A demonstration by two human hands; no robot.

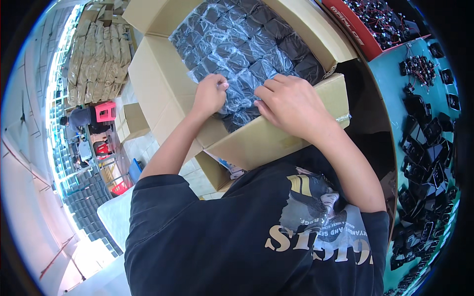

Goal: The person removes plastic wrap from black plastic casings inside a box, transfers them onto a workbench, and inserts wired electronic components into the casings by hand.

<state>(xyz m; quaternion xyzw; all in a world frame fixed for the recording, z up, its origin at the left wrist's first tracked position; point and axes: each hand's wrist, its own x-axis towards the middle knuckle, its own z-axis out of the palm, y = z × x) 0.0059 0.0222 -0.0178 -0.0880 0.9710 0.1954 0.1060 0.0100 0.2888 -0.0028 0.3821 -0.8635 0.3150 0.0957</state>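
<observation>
So the head view looks straight down over a black t-shirt (237,237) with a printed graphic, and both arms reach up into a big open cardboard box (266,140). The box is packed with rows of small dark parts in clear plastic bags (242,44), standing tight against each other right up to the walls. The left hand (210,93) is curled, fingers pinching the crinkly plastic of a bagged part at the box's near edge, roughly mid-way along that wall. The right hand (291,106) lies just beside it, palm down, fingers half bent and pressing on the bags near the same edge; can't tell if it's actually gripping one. The two hands are close but not touching.

Off to the right there's a teal bench (390,84) covered with loose black parts (424,143) and little wired pieces, plus a red tray (365,29) at its far corner. On the left, a smaller cardboard box (131,121) on the floor, a red stool (105,111), and another person (79,118) working further away.
</observation>
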